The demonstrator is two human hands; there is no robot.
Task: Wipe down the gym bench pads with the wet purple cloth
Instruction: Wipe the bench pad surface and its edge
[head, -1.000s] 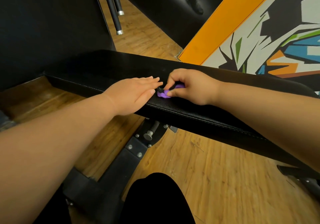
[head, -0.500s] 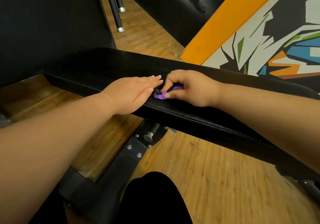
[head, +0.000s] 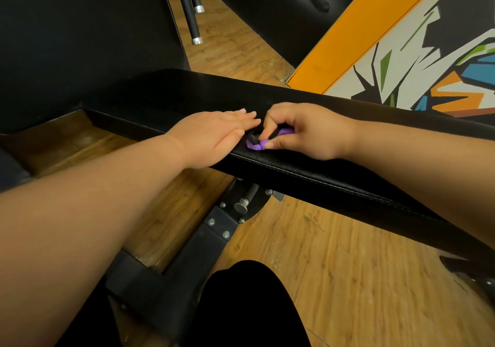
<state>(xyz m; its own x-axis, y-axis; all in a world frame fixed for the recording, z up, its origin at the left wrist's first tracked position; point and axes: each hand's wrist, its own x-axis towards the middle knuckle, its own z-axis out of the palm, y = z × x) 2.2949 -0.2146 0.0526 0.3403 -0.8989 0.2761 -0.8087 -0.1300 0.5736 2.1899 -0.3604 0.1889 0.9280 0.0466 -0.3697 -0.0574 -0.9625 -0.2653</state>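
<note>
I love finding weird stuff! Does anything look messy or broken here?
Nothing looks broken or spilled. Only the cloth looks odd: it's scrunched into a small wad, pinched by the right hand on the pad, not spread flat for wiping.

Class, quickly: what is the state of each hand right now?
Left hand: open, flat on the bench pad.
Right hand: pinching the purple cloth.

No legible text, label, brand or number anywhere in my view. Mural (head: pixel 417 59), upper right of frame: abstract painted shapes only.
</note>
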